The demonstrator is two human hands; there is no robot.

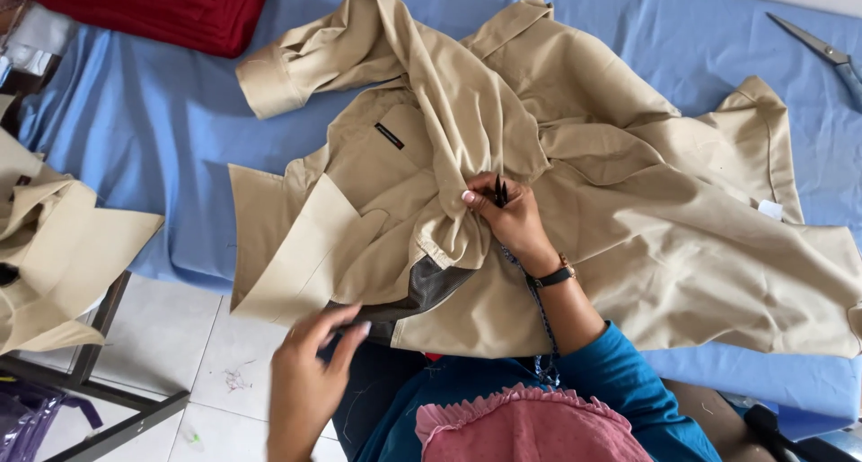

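Note:
A beige shirt (575, 157) lies crumpled on a table covered with blue cloth (162, 112). My right hand (512, 220) pinches a bunched fold of the shirt near its middle and also holds a small dark pointed tool (499, 191), possibly thread snips. My left hand (310, 377) hovers at the near edge of the shirt, fingers spread, just under a flat beige flap (305, 255) and a dark grey lining patch (431, 287). A small dark label (389, 136) shows on the shirt.
Large scissors (822, 49) lie at the far right on the blue cloth. A red fabric pile (171, 8) sits at the far left corner. More beige garments (54, 255) rest on a stand at the left. White tiled floor (180, 354) below.

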